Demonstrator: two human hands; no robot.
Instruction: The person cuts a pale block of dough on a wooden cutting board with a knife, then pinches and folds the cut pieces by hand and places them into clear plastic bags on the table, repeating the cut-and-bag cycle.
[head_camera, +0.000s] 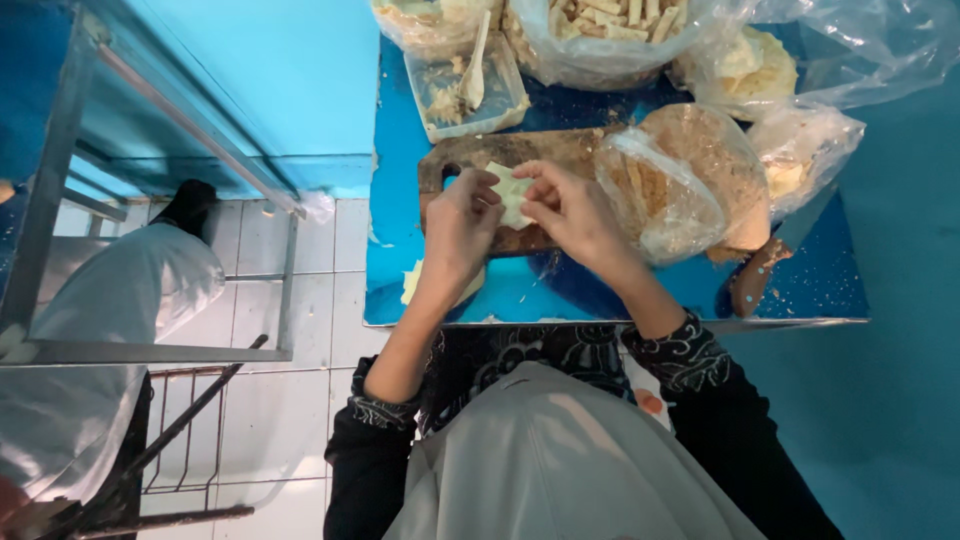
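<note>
Pale wrapper sheet (511, 190) sits pinched between both hands over the wooden cutting board (520, 150), near the middle of the head view. Left hand (460, 225) grips its 9 o'clock edge with curled fingers, while right hand (572, 210) pinches its 3 o'clock edge. A clear tub with a spoon (470, 85) lies at 12 o'clock, plastic bags (690, 180) at 3 o'clock.

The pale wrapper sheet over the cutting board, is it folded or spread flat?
Partly folded: the wrapper sheet is pinched between both hands, edges bent, above the cutting board.

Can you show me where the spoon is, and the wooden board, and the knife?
spoon (474, 75), head view, on its bowl in the clear tub.
wooden board (540, 150), head view, on its bare top edge.
knife (752, 280), head view, on its brown handle.
</note>
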